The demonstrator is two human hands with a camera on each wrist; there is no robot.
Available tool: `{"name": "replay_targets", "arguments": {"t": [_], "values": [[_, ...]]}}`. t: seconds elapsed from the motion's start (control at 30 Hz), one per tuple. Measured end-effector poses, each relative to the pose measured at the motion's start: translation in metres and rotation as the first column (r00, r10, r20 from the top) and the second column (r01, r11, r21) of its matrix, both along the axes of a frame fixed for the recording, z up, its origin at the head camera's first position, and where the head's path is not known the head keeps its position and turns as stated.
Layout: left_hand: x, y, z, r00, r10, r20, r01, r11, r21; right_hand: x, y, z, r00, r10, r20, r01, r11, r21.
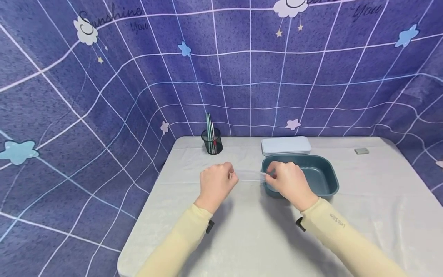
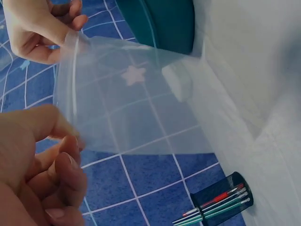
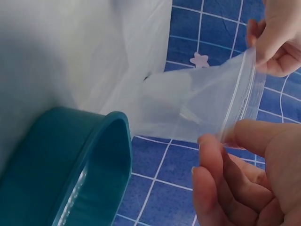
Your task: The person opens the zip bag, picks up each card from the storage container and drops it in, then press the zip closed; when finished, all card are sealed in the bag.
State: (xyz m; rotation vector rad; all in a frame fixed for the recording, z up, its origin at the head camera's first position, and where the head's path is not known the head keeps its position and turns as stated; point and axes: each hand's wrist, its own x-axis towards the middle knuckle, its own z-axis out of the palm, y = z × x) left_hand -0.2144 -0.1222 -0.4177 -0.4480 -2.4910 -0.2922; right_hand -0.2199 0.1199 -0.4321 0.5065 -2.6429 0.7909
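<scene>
A clear zip-top plastic bag (image 1: pixel 249 176) is stretched between both hands a little above the table. My left hand (image 1: pixel 231 176) pinches its left end, and in the left wrist view thumb and fingers (image 2: pixel 70 141) close on the bag's (image 2: pixel 141 103) edge. The right hand (image 1: pixel 271 175) pinches the other end over the near-left corner of a teal tub (image 1: pixel 328 173). In the right wrist view that hand (image 3: pixel 225 139) holds the bag (image 3: pixel 197 103) by its zip strip beside the tub (image 3: pixel 70 160). The bag looks empty.
A pale blue lid (image 1: pixel 285 145) lies just behind the tub. A black mesh pen cup (image 1: pixel 212 140) with several pens stands at the back left, and a small grey block (image 1: pixel 361 151) at the back right. A white cloth (image 1: pixel 242 238) covers the table; a blue patterned backdrop surrounds it.
</scene>
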Motion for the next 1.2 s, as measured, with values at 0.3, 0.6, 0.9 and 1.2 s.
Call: {"name": "replay_targets", "arguments": {"t": [0.3,0.6,0.9,1.2], "values": [[0.001,0.004,0.004,0.968,0.021,0.249,-0.006,0.998,-0.063,-0.001,0.002,0.002,1.0,0.02,0.006,-0.02,0.999,0.029],[0.008,0.007,0.007,0.986,0.01,0.165,0.014,0.989,-0.147,0.0,-0.006,0.0,0.998,0.062,-0.006,-0.062,0.998,-0.005],[0.005,0.01,0.0,0.989,-0.068,0.129,0.077,0.995,-0.067,-0.001,-0.011,-0.006,0.994,0.101,-0.036,-0.101,0.995,-0.017],[-0.008,0.013,-0.006,0.972,-0.159,0.172,0.147,0.986,0.077,-0.001,-0.007,-0.011,0.996,0.087,-0.001,-0.087,0.995,-0.051]]}}
